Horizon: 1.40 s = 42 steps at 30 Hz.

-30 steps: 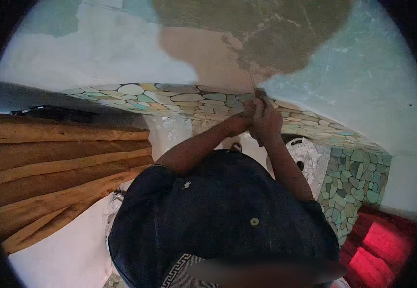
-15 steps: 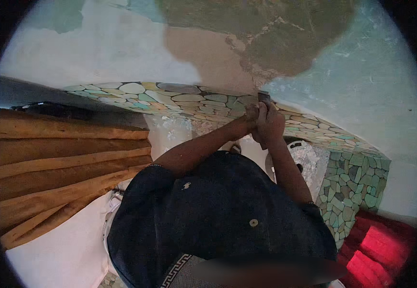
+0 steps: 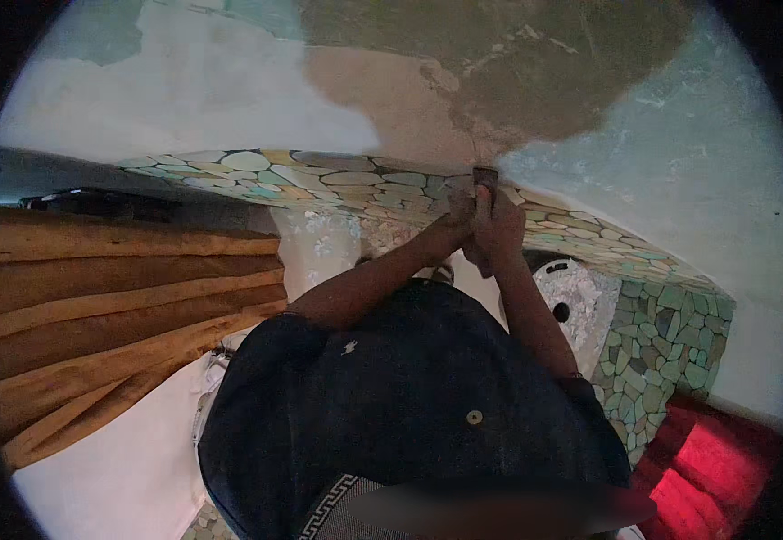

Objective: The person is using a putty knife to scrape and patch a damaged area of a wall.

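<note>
Just below the bare patch [image 3: 382, 90] of the wall [image 3: 211, 108], a dark, flat-ended hand tool [image 3: 485, 174] points up from two hands set close together. The right hand [image 3: 503, 227] is curled round its handle, fingers folded in; the left hand [image 3: 459, 212] presses against it from the side, its fingers too dim to tell how tightly they close. Whether the tool's tip touches the wall cannot be told. Smooth white and pale green paint surrounds the patch, which is matt tan and olive-brown with a ragged outline. Behind the hands runs a band [image 3: 346, 183] of rounded, stone-shaped pieces. Orange-brown cloth [image 3: 121, 270] hangs in deep folds at left; crumpled red cloth [image 3: 724, 450] lies at lower right.
</note>
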Available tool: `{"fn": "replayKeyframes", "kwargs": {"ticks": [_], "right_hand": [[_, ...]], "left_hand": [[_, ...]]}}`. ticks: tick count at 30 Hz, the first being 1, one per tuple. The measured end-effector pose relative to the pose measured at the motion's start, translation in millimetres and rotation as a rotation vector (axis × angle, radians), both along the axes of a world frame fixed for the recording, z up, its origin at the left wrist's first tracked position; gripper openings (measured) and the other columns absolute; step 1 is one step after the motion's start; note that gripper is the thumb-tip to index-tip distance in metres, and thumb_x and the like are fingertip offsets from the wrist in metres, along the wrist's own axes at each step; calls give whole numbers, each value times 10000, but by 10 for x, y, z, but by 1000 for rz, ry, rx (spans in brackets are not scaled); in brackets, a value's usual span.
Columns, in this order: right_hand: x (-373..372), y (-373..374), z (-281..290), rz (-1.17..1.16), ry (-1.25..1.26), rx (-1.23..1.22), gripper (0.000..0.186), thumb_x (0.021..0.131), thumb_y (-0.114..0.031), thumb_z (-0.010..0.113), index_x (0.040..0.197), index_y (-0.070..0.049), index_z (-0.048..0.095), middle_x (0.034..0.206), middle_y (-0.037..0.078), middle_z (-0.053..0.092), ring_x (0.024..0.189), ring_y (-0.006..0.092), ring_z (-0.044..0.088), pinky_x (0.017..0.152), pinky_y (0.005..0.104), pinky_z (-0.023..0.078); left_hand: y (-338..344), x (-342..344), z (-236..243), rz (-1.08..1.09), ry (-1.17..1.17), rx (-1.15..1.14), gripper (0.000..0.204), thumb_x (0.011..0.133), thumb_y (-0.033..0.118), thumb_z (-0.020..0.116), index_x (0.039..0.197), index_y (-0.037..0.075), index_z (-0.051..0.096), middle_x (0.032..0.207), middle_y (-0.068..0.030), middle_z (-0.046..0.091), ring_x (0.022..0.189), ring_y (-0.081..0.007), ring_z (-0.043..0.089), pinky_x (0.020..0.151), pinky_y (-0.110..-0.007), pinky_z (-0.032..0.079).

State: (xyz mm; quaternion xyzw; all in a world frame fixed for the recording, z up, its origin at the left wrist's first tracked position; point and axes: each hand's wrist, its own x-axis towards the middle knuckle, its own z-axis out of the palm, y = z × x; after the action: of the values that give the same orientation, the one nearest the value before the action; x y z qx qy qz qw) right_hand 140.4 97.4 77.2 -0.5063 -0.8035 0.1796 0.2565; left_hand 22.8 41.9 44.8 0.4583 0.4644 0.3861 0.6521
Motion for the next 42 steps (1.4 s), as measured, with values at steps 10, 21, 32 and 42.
{"fn": "replayKeyframes", "kwargs": {"ticks": [10, 21, 32, 42], "right_hand": [[-99, 25, 175, -12, -49, 44, 370, 909, -319, 475, 863, 23, 608, 730, 228, 608, 685, 396, 598, 617, 469, 458], [-182, 7, 244, 10, 35, 6, 307, 903, -261, 505, 820, 17, 606, 704, 210, 602, 632, 372, 591, 582, 452, 445], [-175, -32, 232, 13, 52, 47, 276, 881, -268, 543, 907, -9, 632, 756, 196, 631, 626, 355, 605, 593, 444, 478], [-231, 9, 191, 93, 169, 191, 308, 907, -271, 516, 800, -1, 619, 630, 190, 584, 551, 363, 573, 528, 445, 458]], "left_hand": [[123, -83, 57, -8, -288, -5, 645, 891, 500, 507, 1321, 33, 395, 1211, -156, 529, 1058, -255, 534, 876, -366, 444], [9, -142, 69, -14, -159, -13, 479, 944, 339, 459, 1322, 50, 400, 1269, -140, 491, 1074, -262, 521, 926, -388, 419], [-61, -156, 132, -12, 212, 250, 453, 903, 193, 501, 1315, 37, 395, 1286, -181, 465, 1128, -303, 489, 942, -409, 400], [-67, -119, -149, 64, -58, 255, 404, 944, 185, 455, 1327, 81, 379, 1249, -166, 490, 1140, -311, 475, 939, -417, 399]]}}
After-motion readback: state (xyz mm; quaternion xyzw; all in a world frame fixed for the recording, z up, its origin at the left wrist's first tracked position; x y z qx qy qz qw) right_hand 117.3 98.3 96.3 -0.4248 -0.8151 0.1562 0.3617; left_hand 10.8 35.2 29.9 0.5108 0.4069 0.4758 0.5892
